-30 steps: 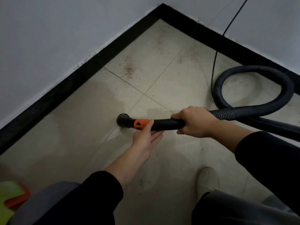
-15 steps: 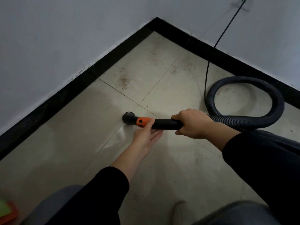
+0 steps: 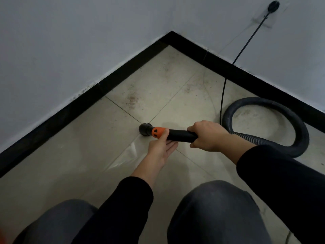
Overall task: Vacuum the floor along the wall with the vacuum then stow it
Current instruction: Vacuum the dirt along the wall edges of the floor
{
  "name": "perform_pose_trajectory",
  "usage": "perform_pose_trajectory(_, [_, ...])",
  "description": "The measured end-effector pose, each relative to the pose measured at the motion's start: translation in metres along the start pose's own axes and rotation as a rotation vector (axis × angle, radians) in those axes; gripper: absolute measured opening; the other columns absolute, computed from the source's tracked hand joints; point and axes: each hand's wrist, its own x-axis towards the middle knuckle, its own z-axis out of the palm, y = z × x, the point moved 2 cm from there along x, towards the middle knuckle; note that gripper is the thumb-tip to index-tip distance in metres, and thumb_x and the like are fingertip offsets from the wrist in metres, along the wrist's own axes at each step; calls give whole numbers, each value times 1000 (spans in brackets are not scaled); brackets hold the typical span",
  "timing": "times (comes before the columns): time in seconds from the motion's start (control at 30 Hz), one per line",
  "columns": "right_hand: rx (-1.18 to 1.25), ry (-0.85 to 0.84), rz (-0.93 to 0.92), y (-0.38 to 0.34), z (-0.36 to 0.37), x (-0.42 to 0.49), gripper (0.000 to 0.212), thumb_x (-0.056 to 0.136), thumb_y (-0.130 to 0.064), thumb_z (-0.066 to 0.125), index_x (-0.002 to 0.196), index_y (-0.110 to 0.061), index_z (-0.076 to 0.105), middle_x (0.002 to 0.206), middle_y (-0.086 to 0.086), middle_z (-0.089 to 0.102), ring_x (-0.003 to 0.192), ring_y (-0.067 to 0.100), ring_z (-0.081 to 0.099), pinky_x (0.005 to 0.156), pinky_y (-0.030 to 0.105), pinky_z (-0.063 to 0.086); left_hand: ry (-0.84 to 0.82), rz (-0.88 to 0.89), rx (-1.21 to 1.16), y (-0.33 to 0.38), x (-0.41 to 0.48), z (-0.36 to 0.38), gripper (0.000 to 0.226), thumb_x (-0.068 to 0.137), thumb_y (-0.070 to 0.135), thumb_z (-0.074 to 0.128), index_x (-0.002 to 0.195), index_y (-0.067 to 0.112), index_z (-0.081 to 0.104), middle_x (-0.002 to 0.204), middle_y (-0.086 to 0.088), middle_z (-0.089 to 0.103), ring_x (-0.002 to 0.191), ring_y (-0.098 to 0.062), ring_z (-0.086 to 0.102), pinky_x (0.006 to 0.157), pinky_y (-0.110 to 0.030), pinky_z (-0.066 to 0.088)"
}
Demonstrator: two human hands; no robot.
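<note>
A: Item one, far left: wall [image 3: 61,50] and black skirting [image 3: 70,110]. We are logging specks along the top edge of the skirting, and a brown dirt patch [image 3: 131,100] on the tile [image 3: 158,81] just beside it.

B: Item two, the vacuum. We are seeing only its working end: a round black nozzle [image 3: 145,129] pressed to the floor where the tile joints cross, near that patch but short of it. Behind it, an orange collar [image 3: 157,132], then a smooth black tube [image 3: 182,135].

A: Hands?

B: The left hand [image 3: 162,148] is cupping the tube from below, palm up, fingers loose and fairly wide, thumb resting on the collar. The right hand [image 3: 207,136] is wrapping the tube fully, a closed fist where the ribbed hose [image 3: 290,147] begins.

A: Item three, right: the hose is looping once across the floor. A thin cord [image 3: 222,103] is running down from a wall plug [image 3: 273,5] and passing just beside the loop.

B: Risks, as we are judging them: pushing towards the corner may be dragging the loop over the cord and tugging the plug. The loose left hand may be letting the nozzle tilt off the tile, leaving the patch behind.
</note>
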Motion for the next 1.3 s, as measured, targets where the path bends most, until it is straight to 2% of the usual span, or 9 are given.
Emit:
perform_pose_trajectory(0.23, [76, -9, -27, 33, -2, 14, 22, 85, -33, 66, 104, -24, 61, 71, -6, 47, 75, 18, 53, 61, 28, 37, 53, 5, 42, 1, 9, 27, 25, 95, 23, 60, 108, 1, 54, 96, -19, 66, 87, -24, 67, 82, -32, 53])
perform_pose_trajectory(0.33, [126, -16, -42, 41, 0, 18, 23, 85, -33, 66, 105, -23, 61, 73, -5, 49, 75, 18, 54, 62, 28, 38, 84, 2, 58, 5, 11, 34, 30, 95, 22, 61, 114, 0, 54, 97, -19, 65, 86, -24, 67, 82, -32, 53])
perform_pose_trajectory(0.53, [193, -34, -74, 37, 0, 45, 20, 85, -33, 68, 101, -22, 62, 74, -2, 56, 73, 19, 57, 67, 34, 48, 123, 30, 27, 20, 30, 26, 25, 95, 21, 62, 109, 2, 54, 92, -16, 67, 83, -22, 68, 77, -30, 56])
perform_pose_trajectory(0.6, [209, -20, -89, 29, 1, 57, 19, 85, -32, 68, 99, -23, 61, 73, -2, 56, 71, 18, 56, 65, 32, 46, 124, 46, 21, 29, 37, 18, 24, 95, 21, 62, 108, 2, 55, 91, -16, 68, 83, -21, 69, 73, -27, 56])
perform_pose_trajectory(0.8, [246, 8, -104, 4, 7, 83, 18, 83, -33, 69, 96, -23, 61, 73, -1, 58, 71, 20, 56, 66, 35, 46, 130, 84, 25, 53, 49, -10, 20, 95, 22, 61, 102, 3, 57, 90, -14, 69, 84, -20, 69, 72, -25, 57])
perform_pose_trajectory(1.0, [280, 26, -112, -14, 6, 98, 15, 82, -30, 70, 93, -22, 62, 68, -1, 56, 63, 16, 52, 60, 32, 41, 124, 128, 0, 67, 55, -27, 16, 94, 22, 62, 92, 7, 59, 90, -15, 70, 84, -20, 70, 73, -25, 58])
perform_pose_trajectory(1.3, [300, 29, -145, -30, 6, 104, 14, 81, -27, 71, 87, -19, 61, 62, -2, 53, 57, 13, 47, 57, 31, 35, 176, 133, -106, 72, 50, -39, 15, 92, 18, 65, 91, 5, 58, 90, -16, 69, 83, -19, 70, 71, -24, 58])
